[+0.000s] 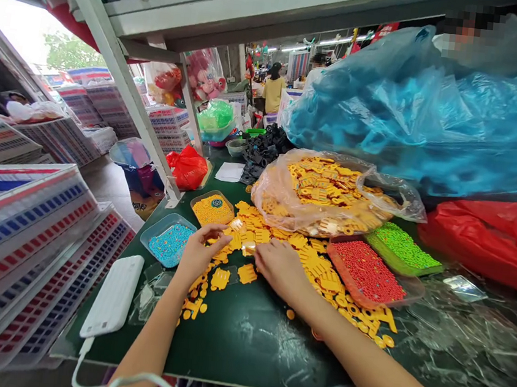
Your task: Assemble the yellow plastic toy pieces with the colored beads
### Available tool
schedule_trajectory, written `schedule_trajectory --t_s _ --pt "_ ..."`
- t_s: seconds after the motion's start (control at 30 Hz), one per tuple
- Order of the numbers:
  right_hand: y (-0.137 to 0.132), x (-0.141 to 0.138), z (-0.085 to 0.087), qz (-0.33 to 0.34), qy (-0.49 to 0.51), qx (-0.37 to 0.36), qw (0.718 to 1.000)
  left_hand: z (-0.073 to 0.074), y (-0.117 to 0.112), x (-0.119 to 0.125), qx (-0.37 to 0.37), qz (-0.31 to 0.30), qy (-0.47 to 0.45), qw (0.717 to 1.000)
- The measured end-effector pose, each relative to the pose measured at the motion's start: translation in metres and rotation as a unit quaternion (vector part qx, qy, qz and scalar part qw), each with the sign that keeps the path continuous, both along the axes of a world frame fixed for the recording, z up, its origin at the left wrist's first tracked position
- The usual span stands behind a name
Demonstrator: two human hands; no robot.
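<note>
Yellow plastic pieces lie in a loose heap on the dark green table, many of them flat and comb-edged. My left hand hovers at the heap's left side, thumb and fingers curved and apart, with nothing visible between them. Opposite it, my right hand is closed, fingers bent down, at a glossy yellow plastic piece; its fingertips are partly hidden. Two flat yellow pieces lie just in front of the hands. Small round yellow discs are scattered beside my left forearm.
Trays of blue beads, yellow beads, red beads and green beads flank the heap. Behind it sits an open bag of yellow pieces. A white power bank with a cable lies left; a metal shelf post rises there.
</note>
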State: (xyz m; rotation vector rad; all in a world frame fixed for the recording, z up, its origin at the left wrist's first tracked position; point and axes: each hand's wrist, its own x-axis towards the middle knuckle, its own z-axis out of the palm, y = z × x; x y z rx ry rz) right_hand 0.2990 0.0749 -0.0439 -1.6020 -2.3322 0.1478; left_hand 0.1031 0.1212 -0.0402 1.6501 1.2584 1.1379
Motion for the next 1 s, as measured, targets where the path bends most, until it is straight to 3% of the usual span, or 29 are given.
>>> schedule_trajectory --t_s 0.07,0.13,0.23,0.3,0.37,0.53,0.63,0.83,1.0 --pt "-0.003 0.009 0.012 -0.005 0.024 -0.030 0.999 0.002 -0.002 -0.002 -0.021 -0.037 0.007 0.999" --pt "-0.007 0.017 0.020 0.034 0.056 -0.094 0.993 0.005 -0.007 -0.003 -0.100 -0.140 0.016 0.985" --pt "-0.014 0.024 0.021 0.122 0.097 -0.233 0.960 0.008 -0.017 0.000 -0.241 -0.338 0.086 0.906" --pt "-0.017 0.025 0.015 0.142 0.096 -0.276 0.946 0.007 -0.021 0.004 -0.271 -0.394 0.152 0.865" --pt "-0.017 0.024 0.006 0.131 0.082 -0.261 0.953 0.002 -0.022 0.010 -0.252 -0.373 0.197 0.871" --pt "-0.015 0.019 -0.013 0.043 0.078 -0.173 0.981 -0.012 -0.016 0.022 -0.125 -0.234 0.263 0.928" --pt "-0.015 0.022 -0.022 0.061 0.068 -0.121 0.988 -0.014 -0.013 0.023 -0.047 -0.201 0.265 0.942" --pt "-0.013 0.032 -0.031 0.111 0.023 -0.031 0.993 -0.009 -0.017 0.021 -0.064 -0.267 0.218 0.937" --pt "-0.013 0.031 -0.036 0.111 0.042 0.002 0.993 -0.005 -0.022 0.024 -0.012 -0.360 0.318 0.877"
